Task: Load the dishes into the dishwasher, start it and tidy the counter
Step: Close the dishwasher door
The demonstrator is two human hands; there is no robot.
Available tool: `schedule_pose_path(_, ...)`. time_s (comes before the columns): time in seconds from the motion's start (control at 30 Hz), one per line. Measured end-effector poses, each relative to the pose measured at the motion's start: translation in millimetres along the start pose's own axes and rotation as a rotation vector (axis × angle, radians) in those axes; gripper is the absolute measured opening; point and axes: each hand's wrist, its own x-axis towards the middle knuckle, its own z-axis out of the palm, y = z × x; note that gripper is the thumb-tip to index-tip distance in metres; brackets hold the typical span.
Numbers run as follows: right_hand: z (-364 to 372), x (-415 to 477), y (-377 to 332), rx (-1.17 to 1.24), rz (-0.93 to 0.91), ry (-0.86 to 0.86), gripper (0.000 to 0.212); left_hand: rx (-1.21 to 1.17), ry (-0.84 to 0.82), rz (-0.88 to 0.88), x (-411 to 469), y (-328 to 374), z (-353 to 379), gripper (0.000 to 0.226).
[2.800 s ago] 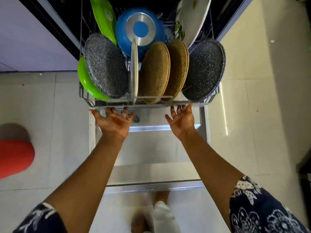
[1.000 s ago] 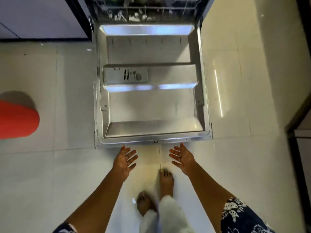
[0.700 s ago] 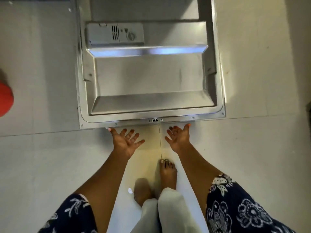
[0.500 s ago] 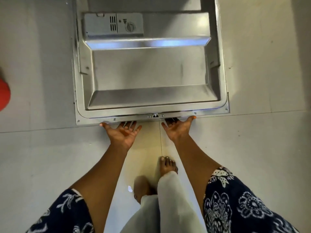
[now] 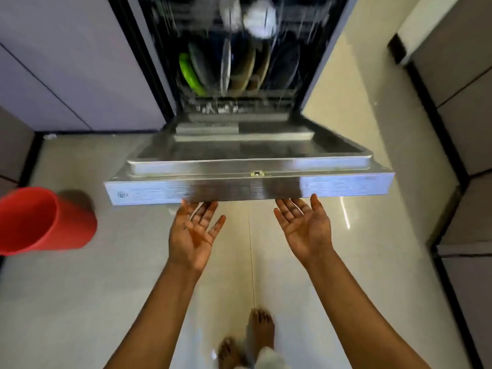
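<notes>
The steel dishwasher door (image 5: 247, 187) is partly raised, its top edge towards me. My left hand (image 5: 195, 230) is palm up under that edge, its fingertips tucked beneath it. My right hand (image 5: 306, 225) is palm up too, its fingertips at the underside of the edge. Neither hand grips anything. Inside the machine the lower rack (image 5: 239, 102) is pushed in and holds upright plates (image 5: 242, 67), among them a green one (image 5: 190, 73), brown ones and dark speckled ones. A white dish (image 5: 259, 18) shows blurred in the upper rack.
A red bucket (image 5: 42, 222) stands on the tiled floor (image 5: 80, 302) at the left. Pale cabinet fronts (image 5: 66, 62) flank the dishwasher on the left. More cabinets (image 5: 466, 115) with a dark plinth line the right side. My bare feet (image 5: 255, 339) are below.
The rack with the plates has gone into the machine. My hands dropped to the flat door's front edge, went under it, and the door has swung upward.
</notes>
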Motion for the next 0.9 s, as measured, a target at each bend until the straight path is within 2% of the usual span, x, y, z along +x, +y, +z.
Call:
schedule_pose_path(0.1,74,-14,-47,-0.126,-0.108,-0.105,0.043,0.297,-0.066,0.137,2,56,69,0.043)
schedule_pose_path(0.17,119,-14,-75,-0.302,-0.194,-0.179,0.042,0.549,-0.092,0.236,10,87,116,0.047)
schedule_pose_path(0.27,171,-9,-103,-0.922,-0.344,-0.302,0.059,0.742,-0.097,0.289,20,123,170,0.063)
schedule_pose_path(0.33,188,10,-120,-1.387,-0.483,-0.300,0.070,0.944,-0.132,0.325,30,140,196,0.071)
schedule_pose_path(0.4,199,29,-137,-1.776,-0.751,-0.228,0.074,1.225,-0.136,0.376,45,153,211,0.077)
schedule_pose_path(0.47,208,51,-158,-2.036,-1.045,-0.088,0.075,1.489,-0.056,0.562,61,165,222,0.080)
schedule_pose_path(0.57,226,84,-195,-2.166,-1.252,-0.099,0.076,1.721,0.152,0.885,89,183,240,0.083)
schedule_pose_path(0.67,235,114,-230,-2.317,-1.522,-0.324,0.080,1.917,0.295,1.148,123,209,264,0.087)
schedule_pose_path(0.73,250,133,-254,-2.425,-1.673,-0.434,0.077,2.075,0.288,1.235,143,231,283,0.092)
schedule_pose_path(0.8,274,147,-278,-2.429,-1.675,-0.381,0.078,2.244,0.223,1.224,159,249,295,0.110)
schedule_pose_path(0.9,304,158,-309,-2.475,-1.476,-0.355,0.110,2.333,0.185,1.160,168,266,312,0.131)
